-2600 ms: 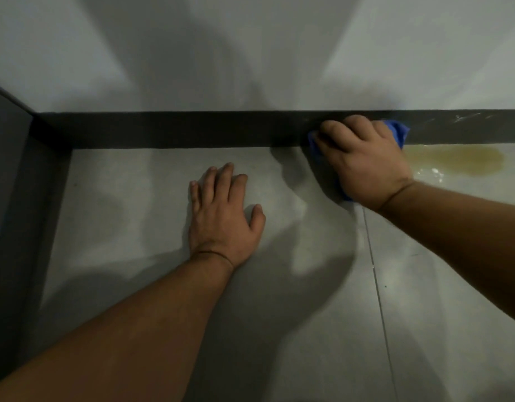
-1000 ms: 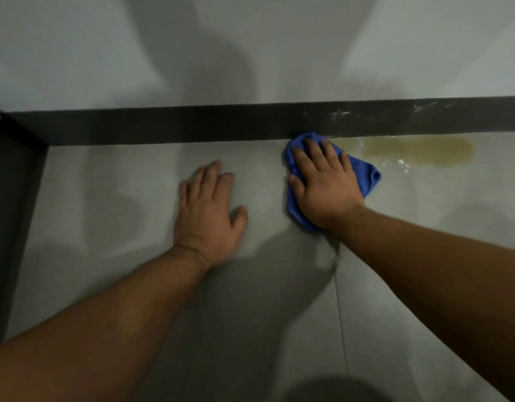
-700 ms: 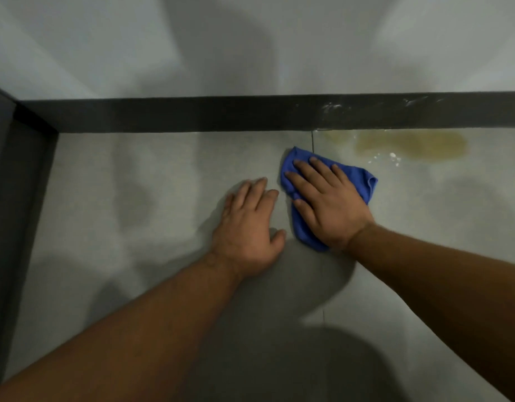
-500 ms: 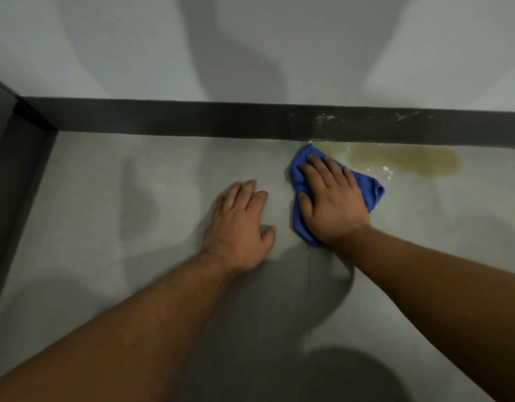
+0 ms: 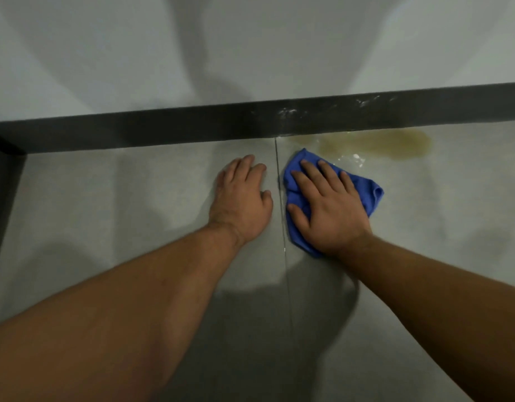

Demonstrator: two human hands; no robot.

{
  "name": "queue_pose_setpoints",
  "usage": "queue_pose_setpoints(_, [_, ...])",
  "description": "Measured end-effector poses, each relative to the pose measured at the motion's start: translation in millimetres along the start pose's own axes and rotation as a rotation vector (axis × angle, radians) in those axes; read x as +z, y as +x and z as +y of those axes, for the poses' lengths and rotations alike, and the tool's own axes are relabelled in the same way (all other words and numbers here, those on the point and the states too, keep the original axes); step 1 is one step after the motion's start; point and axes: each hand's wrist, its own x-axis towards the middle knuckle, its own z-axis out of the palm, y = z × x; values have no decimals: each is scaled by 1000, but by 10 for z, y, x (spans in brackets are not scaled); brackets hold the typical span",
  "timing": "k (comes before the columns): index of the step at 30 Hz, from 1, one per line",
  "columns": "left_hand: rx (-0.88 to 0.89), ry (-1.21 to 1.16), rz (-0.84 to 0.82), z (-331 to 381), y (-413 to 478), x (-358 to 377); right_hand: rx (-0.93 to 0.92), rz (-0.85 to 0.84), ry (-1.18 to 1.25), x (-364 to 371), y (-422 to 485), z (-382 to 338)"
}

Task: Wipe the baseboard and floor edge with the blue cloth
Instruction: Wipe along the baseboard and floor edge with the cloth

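Observation:
A crumpled blue cloth (image 5: 369, 195) lies on the grey tiled floor (image 5: 134, 204), a little short of the dark baseboard (image 5: 163, 132). My right hand (image 5: 328, 207) lies flat on the cloth, fingers spread, pressing it down. My left hand (image 5: 241, 201) rests palm-down on the bare tile just left of the cloth, across a grout line (image 5: 279, 184), holding nothing. A yellowish-brown wet stain (image 5: 389, 143) spreads along the floor edge, ahead and to the right of the cloth. White smears (image 5: 288, 113) mark the baseboard above it.
A pale wall (image 5: 250, 47) rises above the baseboard. At the far left a dark vertical panel (image 5: 1, 181) meets the baseboard in a corner. Shadows of my arms and head fall on the floor near me.
Since 2.6 s ago my right hand brought the cloth from the baseboard down onto the floor. My left hand moved right, close beside the cloth. The view has shifted, so the baseboard now slants.

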Motion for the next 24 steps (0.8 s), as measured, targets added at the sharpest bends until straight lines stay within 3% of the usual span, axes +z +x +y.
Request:
queue_pose_setpoints(8, [25,159,71,6,-2,224,76,35,77,-99,539,-79])
queue_pose_setpoints(16, [37,184,52,8,5,211,-185,-29,31,-158,306,244])
queue_pose_setpoints(21, [44,221,53,8,5,225,18,51,32,-206,563,116])
queue_pose_setpoints(24, [48,229,51,10,7,229,-59,14,67,-209,706,-107])
